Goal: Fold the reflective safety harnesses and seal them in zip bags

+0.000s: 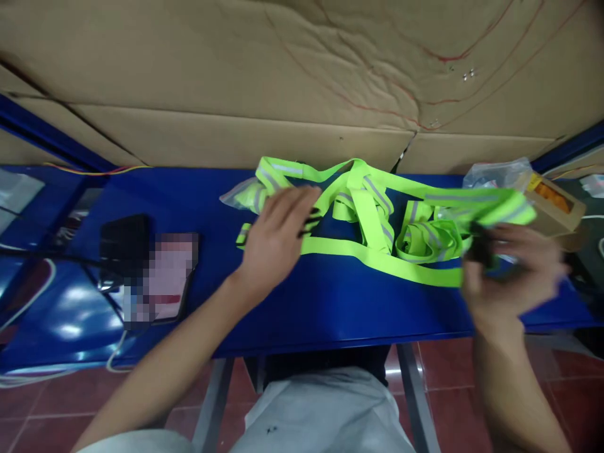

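Note:
A neon yellow-green reflective strap harness (401, 269) with grey stripes lies stretched across the blue table. At its left end my left hand (276, 236) is closed, back upward, around a black buckle piece (309, 221) whose prongs show past the fingers. On the right, my right hand (516, 270), smeared by motion, grips a dark buckle (481, 245) at the strap's other end. Between the hands lie looped crossing straps (370, 211) and a coiled bundle of the same webbing (429, 241). My fingertips are partly hidden on both sides.
A phone (172, 270) and a black box-like device (124, 242) with cables lie at the left. An open cardboard box (550, 211) and a clear plastic bag (497, 171) stand at the back right. Cardboard panels (212, 141) line the table's rear edge.

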Tool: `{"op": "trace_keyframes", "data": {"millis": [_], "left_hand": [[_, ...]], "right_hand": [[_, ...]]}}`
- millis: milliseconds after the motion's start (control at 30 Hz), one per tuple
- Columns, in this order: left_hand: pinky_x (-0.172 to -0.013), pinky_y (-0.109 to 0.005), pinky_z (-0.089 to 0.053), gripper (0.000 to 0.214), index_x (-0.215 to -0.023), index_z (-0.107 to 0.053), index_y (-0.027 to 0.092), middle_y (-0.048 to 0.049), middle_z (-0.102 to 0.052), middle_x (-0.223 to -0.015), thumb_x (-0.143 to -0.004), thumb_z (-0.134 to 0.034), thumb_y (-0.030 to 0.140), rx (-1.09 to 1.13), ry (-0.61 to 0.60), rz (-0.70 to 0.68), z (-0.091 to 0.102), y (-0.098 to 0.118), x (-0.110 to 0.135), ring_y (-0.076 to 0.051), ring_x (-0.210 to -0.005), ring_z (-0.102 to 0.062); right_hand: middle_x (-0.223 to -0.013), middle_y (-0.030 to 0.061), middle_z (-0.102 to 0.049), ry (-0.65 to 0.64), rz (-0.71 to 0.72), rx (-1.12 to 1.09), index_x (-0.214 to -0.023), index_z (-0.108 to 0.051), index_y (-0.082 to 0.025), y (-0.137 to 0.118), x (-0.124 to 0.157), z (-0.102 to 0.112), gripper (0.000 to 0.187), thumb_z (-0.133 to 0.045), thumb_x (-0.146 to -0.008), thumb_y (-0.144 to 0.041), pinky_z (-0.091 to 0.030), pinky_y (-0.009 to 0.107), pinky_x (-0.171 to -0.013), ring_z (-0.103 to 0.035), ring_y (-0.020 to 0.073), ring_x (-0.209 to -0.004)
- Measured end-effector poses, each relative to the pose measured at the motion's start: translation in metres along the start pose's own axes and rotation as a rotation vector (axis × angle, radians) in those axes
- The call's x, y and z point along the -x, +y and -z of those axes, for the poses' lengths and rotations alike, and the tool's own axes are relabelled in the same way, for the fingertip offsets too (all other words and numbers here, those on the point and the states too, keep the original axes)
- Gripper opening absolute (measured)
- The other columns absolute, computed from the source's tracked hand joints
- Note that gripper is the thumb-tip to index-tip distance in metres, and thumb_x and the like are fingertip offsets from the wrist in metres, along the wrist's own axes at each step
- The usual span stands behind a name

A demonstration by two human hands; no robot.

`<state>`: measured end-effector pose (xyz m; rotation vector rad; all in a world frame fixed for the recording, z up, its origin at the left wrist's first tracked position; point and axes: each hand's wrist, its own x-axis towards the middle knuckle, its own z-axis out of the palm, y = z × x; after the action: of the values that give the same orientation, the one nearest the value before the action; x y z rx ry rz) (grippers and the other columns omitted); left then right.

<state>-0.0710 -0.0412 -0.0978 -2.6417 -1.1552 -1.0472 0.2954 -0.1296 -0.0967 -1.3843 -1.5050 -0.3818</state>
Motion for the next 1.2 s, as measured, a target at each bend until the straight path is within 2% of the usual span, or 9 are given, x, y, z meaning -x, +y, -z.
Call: {"op": "trace_keyframes", "data": {"millis": [33,67,133,167,333,433,600,800,1200], "left_hand": [[-0.116,-0.05,-0.049,0.071,-0.159,-0.038,0.021,-0.0145,-0.06,-0.14,-0.091,-0.043,0.001,0.014,-0.038,-0.049,-0.006,0.009,0.0,-0.029,-0.135,-0.056],[-0.113,-0.048,-0.052,0.072,-0.16,-0.035,0.018,-0.0161,-0.062,-0.136,-0.091,-0.041,-0.001,0.024,-0.054,-0.067,-0.013,0.015,0.002,-0.029,-0.13,-0.058],[-0.107,-0.045,-0.055,0.077,-0.163,-0.027,0.015,-0.0175,-0.063,-0.131,-0.09,-0.04,-0.002,0.03,-0.071,-0.058,-0.023,0.024,0.008,-0.028,-0.124,-0.06],[-0.105,-0.045,-0.056,0.079,-0.165,-0.023,0.014,-0.0178,-0.063,-0.13,-0.089,-0.04,-0.002,0.027,-0.078,-0.042,-0.027,0.026,0.011,-0.028,-0.123,-0.06],[-0.102,-0.044,-0.057,0.075,-0.164,-0.02,0.007,-0.0199,-0.064,-0.128,-0.092,-0.038,0.0,-0.016,-0.138,-0.03,-0.032,0.027,0.022,-0.029,-0.119,-0.061],[-0.104,-0.043,-0.056,0.072,-0.163,-0.023,0.006,-0.0189,-0.065,-0.126,-0.093,-0.038,-0.001,-0.023,-0.16,-0.05,-0.03,0.026,0.021,-0.028,-0.118,-0.062],[-0.105,-0.044,-0.055,0.08,-0.167,-0.014,0.013,-0.0177,-0.065,-0.129,-0.092,-0.036,-0.004,-0.01,-0.113,-0.005,-0.029,0.018,0.021,-0.028,-0.12,-0.061],[-0.107,-0.044,-0.055,0.081,-0.168,-0.007,0.012,-0.0168,-0.064,-0.127,-0.094,-0.036,-0.002,0.044,-0.154,-0.051,-0.028,0.023,0.022,-0.027,-0.121,-0.06],[-0.106,-0.043,-0.054,0.083,-0.169,-0.006,0.017,-0.0149,-0.062,-0.125,-0.094,-0.034,-0.004,0.109,-0.084,-0.062,-0.031,0.028,0.023,-0.026,-0.117,-0.058]], "right_hand": [[-0.1,0.0056,-0.073,-0.182,0.287,-0.028,-0.093,-0.068,-0.024,-0.015,-0.007,-0.016,0.014,-0.077,-0.082,-0.021,-0.054,0.041,-0.097,-0.071,0.0242,-0.106],[-0.107,0.0069,-0.073,-0.305,0.464,-0.043,-0.102,-0.07,-0.024,-0.029,-0.012,-0.031,0.018,-0.069,-0.088,-0.012,-0.055,0.04,-0.097,-0.07,0.0242,-0.112],[-0.107,0.0064,-0.073,-0.311,0.662,-0.04,-0.107,-0.07,-0.022,-0.052,-0.017,-0.059,0.021,-0.069,-0.09,-0.01,-0.056,0.037,-0.092,-0.07,0.0231,-0.111],[-0.104,0.0055,-0.073,-0.296,0.691,-0.048,-0.106,-0.07,-0.022,-0.061,-0.016,-0.07,0.021,-0.07,-0.089,-0.009,-0.056,0.036,-0.09,-0.069,0.0223,-0.109],[-0.101,0.0061,-0.069,-0.339,0.562,-0.211,-0.11,-0.07,-0.021,-0.077,0.002,-0.097,0.025,-0.065,-0.091,-0.005,-0.06,0.036,-0.091,-0.067,0.0213,-0.109],[-0.102,0.008,-0.067,-0.387,0.509,-0.303,-0.113,-0.07,-0.018,-0.072,0.009,-0.098,0.027,-0.064,-0.09,-0.003,-0.062,0.039,-0.092,-0.067,0.0229,-0.109],[-0.102,0.006,-0.065,-0.279,0.446,-0.28,-0.116,-0.071,-0.024,-0.062,0.002,-0.094,0.03,-0.069,-0.09,-0.009,-0.062,0.04,-0.087,-0.07,0.0224,-0.103],[-0.098,0.0061,-0.064,-0.299,0.452,-0.273,-0.114,-0.07,-0.024,-0.07,0.005,-0.092,0.026,-0.067,-0.092,-0.012,-0.062,0.04,-0.084,-0.069,0.0235,-0.103],[-0.096,0.0063,-0.064,-0.276,0.49,-0.278,-0.112,-0.07,-0.021,-0.079,0.01,-0.09,0.024,-0.067,-0.092,-0.008,-0.062,0.039,-0.082,-0.067,0.0217,-0.1]]}}
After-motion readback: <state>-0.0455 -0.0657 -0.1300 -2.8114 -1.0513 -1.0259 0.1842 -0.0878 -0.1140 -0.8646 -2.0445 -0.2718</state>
